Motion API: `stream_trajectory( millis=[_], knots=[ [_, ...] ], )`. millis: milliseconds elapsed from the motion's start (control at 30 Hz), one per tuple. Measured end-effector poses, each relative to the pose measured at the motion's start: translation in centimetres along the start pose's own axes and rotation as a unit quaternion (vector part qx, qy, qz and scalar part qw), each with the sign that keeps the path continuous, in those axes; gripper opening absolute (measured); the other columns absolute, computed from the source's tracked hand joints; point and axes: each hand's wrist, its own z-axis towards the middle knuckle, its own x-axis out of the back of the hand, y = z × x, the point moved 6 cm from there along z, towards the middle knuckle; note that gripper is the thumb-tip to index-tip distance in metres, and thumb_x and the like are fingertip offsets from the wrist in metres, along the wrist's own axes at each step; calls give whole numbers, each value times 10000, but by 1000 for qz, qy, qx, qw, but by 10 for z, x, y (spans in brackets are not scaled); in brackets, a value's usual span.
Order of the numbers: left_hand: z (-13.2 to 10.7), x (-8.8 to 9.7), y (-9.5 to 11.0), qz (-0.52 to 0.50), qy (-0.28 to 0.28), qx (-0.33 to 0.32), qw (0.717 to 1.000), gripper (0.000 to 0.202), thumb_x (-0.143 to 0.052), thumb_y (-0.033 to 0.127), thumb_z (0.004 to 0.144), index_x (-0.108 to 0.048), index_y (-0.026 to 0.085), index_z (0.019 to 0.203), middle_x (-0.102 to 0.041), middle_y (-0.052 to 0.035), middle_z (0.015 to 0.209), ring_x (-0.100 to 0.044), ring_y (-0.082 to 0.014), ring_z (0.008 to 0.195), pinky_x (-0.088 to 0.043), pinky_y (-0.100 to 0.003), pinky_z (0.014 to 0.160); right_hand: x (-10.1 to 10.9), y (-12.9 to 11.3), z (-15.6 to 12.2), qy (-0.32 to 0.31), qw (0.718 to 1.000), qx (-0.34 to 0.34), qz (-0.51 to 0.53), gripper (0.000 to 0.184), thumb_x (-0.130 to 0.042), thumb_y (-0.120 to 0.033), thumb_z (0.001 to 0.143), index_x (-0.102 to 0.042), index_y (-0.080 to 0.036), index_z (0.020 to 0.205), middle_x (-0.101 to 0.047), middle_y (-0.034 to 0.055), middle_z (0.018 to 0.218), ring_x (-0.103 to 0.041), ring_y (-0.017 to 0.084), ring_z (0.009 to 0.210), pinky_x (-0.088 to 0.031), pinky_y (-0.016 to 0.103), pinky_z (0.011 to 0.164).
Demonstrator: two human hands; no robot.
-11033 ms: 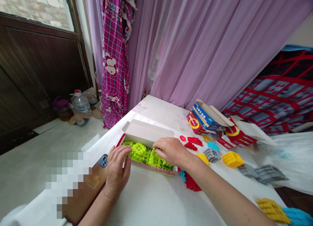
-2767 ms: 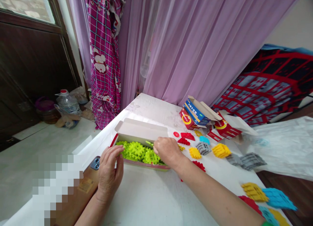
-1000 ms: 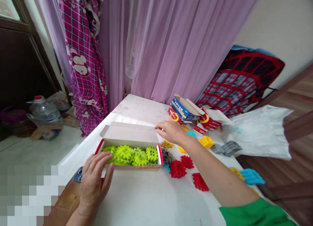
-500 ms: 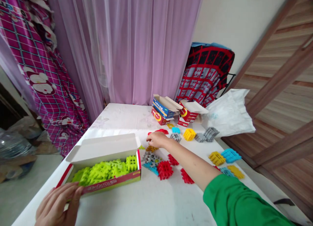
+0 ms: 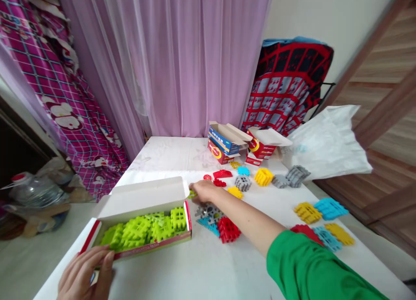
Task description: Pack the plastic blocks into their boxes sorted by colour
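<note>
Box (image 5: 156,249) on the near left of the table (image 5: 234,272), its flap (image 5: 146,195) leaning open toward 12 o'clock, and it's packed with green pieces (image 5: 138,231)! At its 8 o'clock corner sits the left hand (image 5: 86,272), fingers laid against the edge, thumb apart from them; whether it truly clamps the wall, I can't tell. Over at the box's 2 o'clock, just off the right end, here's the right hand (image 5: 201,191), reaching out of a green sleeve (image 5: 308,265), fingers bunched low in a narrow grip at 1 green piece (image 5: 192,195). That piece lies outside the box, partly covered by the fingers, and I can't tell if it's pinched or merely touched.

Round the right hand, then: grey piece (image 5: 208,211) at 5 o'clock, blue piece (image 5: 208,225) at 6, red block (image 5: 228,230) at 5, the 3 of them huddled together. Yellow piece (image 5: 235,192) at 3, red disc (image 5: 207,177) at 1. Farther out at 1 o'clock, a blue carton (image 5: 224,140) rides on a red carton (image 5: 218,151). The white bag (image 5: 328,146) slumps at 2, and away at 4 o'clock a cyan piece (image 5: 327,238) lies between red and yellow neighbours.
</note>
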Motion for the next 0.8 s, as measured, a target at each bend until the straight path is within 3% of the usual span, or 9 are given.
stream_trajectory(
  millis=[167,233,333,433,500,667,800],
  knots=[
    [8,2,31,46,-6,-66,997,42,-617,236,852,-612,202,876,-676,-42,846,-635,-171,773,-480,-359,891,18,17,-14,31,998,-46,-22,410,-647,-333,755,-678,-185,1137,-720,164,1109,-676,303,1018,-470,316,751],
    [7,2,32,43,-4,-49,998,32,-607,216,856,-603,205,886,-676,-43,872,-638,-172,819,-479,-352,898,34,23,-25,63,995,-68,-32,425,-580,-327,804,-644,-175,1196,-709,169,1135,-668,303,1030,-461,325,752],
    [4,7,27,27,24,34,999,83,-572,205,875,-605,205,952,-671,-69,990,-630,-184,943,-484,-341,892,59,15,-39,105,993,-61,-17,444,-540,-335,828,-606,-220,1252,-738,89,1064,-674,247,984,-436,289,716],
    [-2,11,18,-1,60,135,989,132,-531,206,901,-603,211,1012,-638,-80,1113,-604,-185,1055,-470,-340,939,76,-25,-46,131,991,8,28,407,-583,-339,792,-639,-263,1187,-758,10,932,-678,194,890,-400,254,667],
    [-5,12,16,-23,74,167,983,145,-514,205,911,-599,222,1028,-623,-69,1142,-590,-178,1094,-457,-340,970,79,-61,-47,130,989,63,29,378,-605,-356,773,-663,-266,1136,-758,2,897,-679,186,843,-390,252,652],
    [-6,12,14,-44,81,186,978,140,-490,206,925,-595,232,1014,-611,-52,1147,-584,-161,1095,-458,-314,960,63,-142,-39,92,981,168,-33,332,-611,-396,769,-693,-234,1047,-761,56,916,-691,219,866,-418,269,673],
    [-7,11,14,-56,75,184,978,152,-488,203,922,-586,238,1034,-611,-46,1142,-583,-166,1102,-462,-329,968,49,-166,-31,81,978,183,-64,334,-598,-403,782,-695,-206,1034,-759,105,950,-698,247,895,-448,293,705]
  ],
)
